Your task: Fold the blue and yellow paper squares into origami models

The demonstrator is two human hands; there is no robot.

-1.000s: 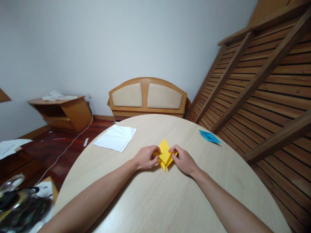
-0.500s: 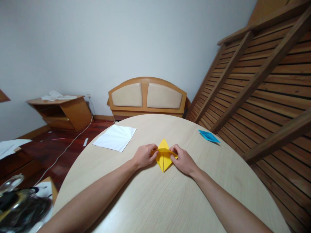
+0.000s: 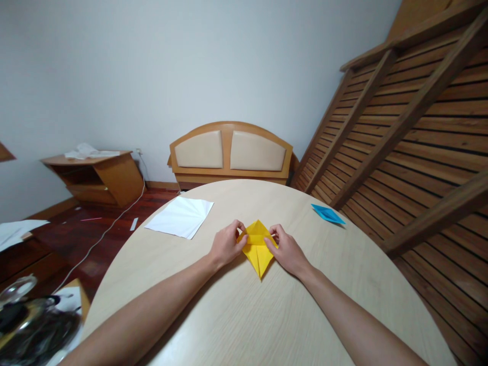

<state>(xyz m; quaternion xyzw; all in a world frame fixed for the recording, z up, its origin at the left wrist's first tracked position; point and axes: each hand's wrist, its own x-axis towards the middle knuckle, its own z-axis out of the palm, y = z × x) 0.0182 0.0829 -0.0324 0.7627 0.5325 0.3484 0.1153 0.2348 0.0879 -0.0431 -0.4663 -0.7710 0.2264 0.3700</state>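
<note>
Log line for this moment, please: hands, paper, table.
left hand: pinching yellow folded paper at left corner | right hand: pinching its right corner | white sheet, blue paper boat: untouched on round table

Folded yellow paper (image 3: 258, 248), flat, mid-table

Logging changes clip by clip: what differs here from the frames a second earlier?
The yellow folded paper lies flatter and its near tip reaches closer to the person. Left hand and right hand have slid up to pinch its upper corners. White sheet, blue paper and table are unchanged.
</note>
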